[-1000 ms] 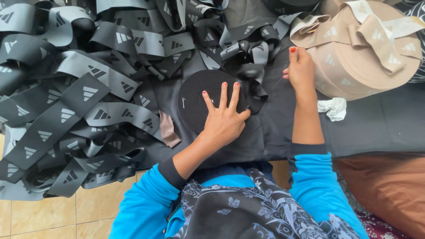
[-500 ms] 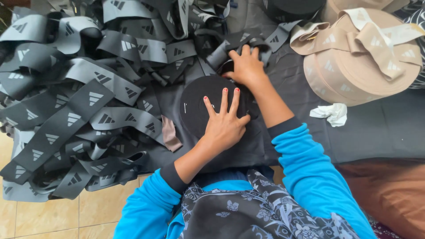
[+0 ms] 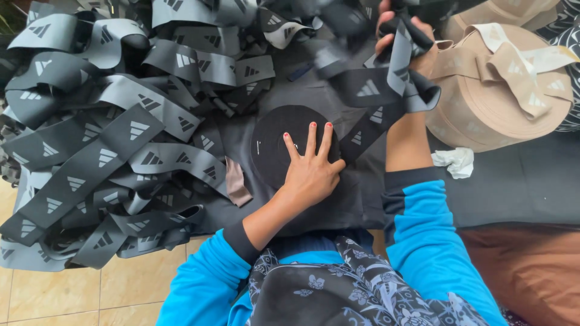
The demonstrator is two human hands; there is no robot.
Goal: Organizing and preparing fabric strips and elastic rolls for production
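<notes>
dark cloth-covered surface point(image 3: 513, 181), black strap pile point(image 3: 109, 145), flat black roll point(image 3: 275, 142), tan roll point(image 3: 501, 90), white scrap point(image 3: 454, 162)

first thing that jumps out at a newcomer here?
The big tangled heap of dark elastic band with pale printed marks, spilling across the left half of the dark work surface. At centre the left hand lies flat on a round black roll, while the right hand at top grips a length of the band lifted off the pile. To the right sits a large beige roll of the same kind of tape.
</notes>
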